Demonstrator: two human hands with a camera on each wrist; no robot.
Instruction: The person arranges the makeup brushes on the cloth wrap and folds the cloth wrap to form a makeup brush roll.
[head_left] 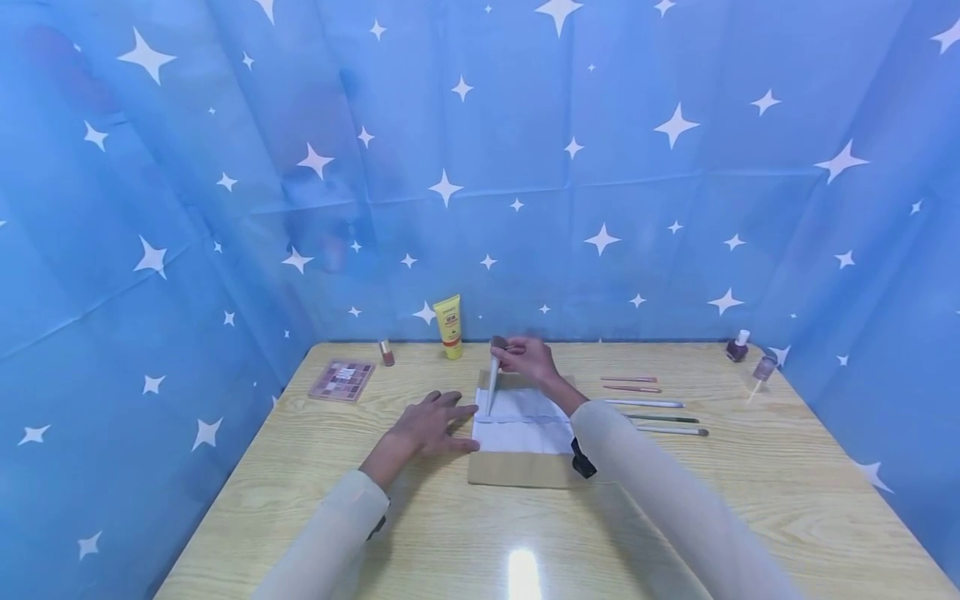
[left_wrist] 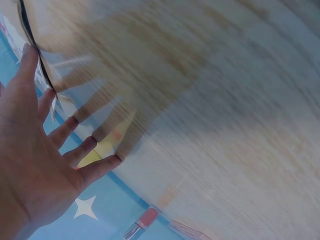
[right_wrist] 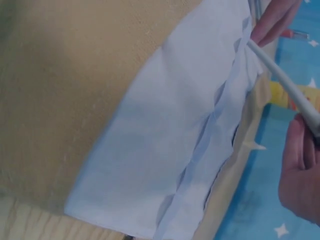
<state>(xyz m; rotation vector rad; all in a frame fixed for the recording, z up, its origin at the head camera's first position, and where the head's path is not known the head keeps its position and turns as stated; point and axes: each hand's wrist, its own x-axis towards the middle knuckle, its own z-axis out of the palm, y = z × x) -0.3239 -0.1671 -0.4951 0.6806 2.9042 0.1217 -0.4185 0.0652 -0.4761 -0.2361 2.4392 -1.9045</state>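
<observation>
A fabric brush roll (head_left: 525, 437) lies unfolded on the table, with a white inner panel and a tan outer flap. A seam with several slots runs across the white panel (right_wrist: 155, 115) in the right wrist view. My right hand (head_left: 531, 360) pinches a makeup brush (right_wrist: 282, 77) near its dark bristle end. The pale handle points down, its tip at the slot row near the roll's left end. Spread out on the table, my left hand (head_left: 427, 422) touches the roll's left edge with thumb and finger; its fingers (left_wrist: 102, 169) look fairly straight in the left wrist view.
Several brushes (head_left: 663, 418) lie in a row right of the roll. At the back stand a yellow tube (head_left: 450, 327), a small lipstick-like tube (head_left: 387, 353) and a dark nail polish bottle (head_left: 737, 347). An eyeshadow palette (head_left: 342, 381) lies left, a purplish bottle (head_left: 764, 367) right.
</observation>
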